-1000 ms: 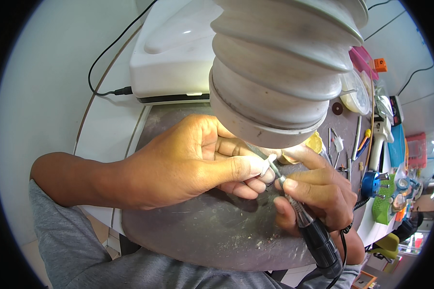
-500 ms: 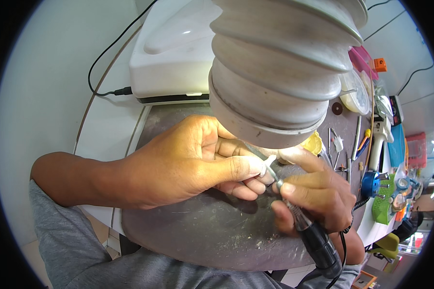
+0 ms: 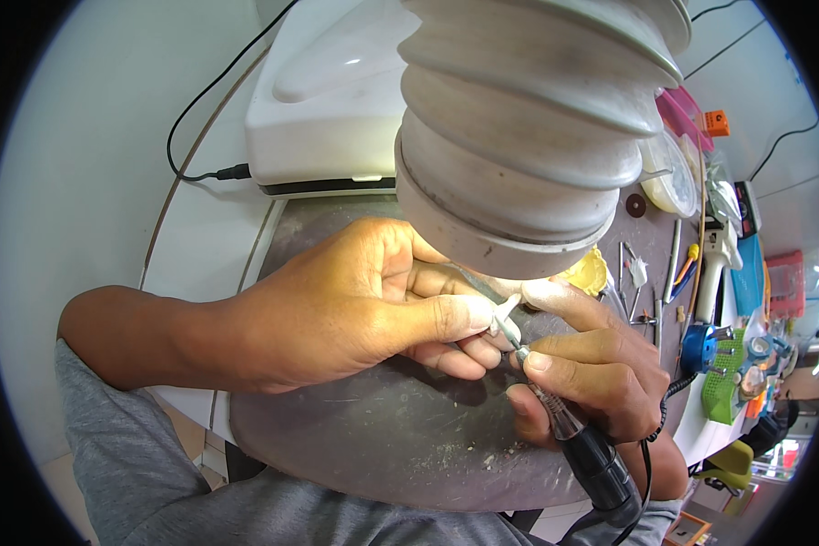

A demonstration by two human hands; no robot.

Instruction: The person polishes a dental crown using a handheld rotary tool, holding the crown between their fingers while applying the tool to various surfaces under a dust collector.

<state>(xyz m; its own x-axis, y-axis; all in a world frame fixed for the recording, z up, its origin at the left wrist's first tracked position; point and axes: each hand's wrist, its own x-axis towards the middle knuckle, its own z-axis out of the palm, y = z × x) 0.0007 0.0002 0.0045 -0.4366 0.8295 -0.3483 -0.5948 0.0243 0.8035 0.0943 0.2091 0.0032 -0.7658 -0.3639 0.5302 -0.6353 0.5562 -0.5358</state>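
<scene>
Between the thumb and fingers of my left hand [image 3: 382, 318] is a small white piece [image 3: 508, 309] with a pointed end sticking up; its exact kind is too small to tell. My right hand [image 3: 601, 364] is closed round a rotary handpiece [image 3: 601, 469] with a black body and metal nose. The handpiece's thin tip meets the white piece near my left thumb. Both hands are held above the grey work board [image 3: 373, 437], just below the mouth of a ribbed suction hose [image 3: 510, 218]. The hose hides part of the left fingers' far side.
A white machine [image 3: 328, 136] with a black cable stands at the back left. Beyond my right hand are a yellow mould-like lump [image 3: 587, 271], several thin tools, a blue bur holder [image 3: 698, 348] and a green basket [image 3: 723, 391]. Pale dust lies on the board.
The handpiece and my right hand have shifted slightly left and lower, and the tip shows more clearly against the white piece. My left hand stays nearly still.
</scene>
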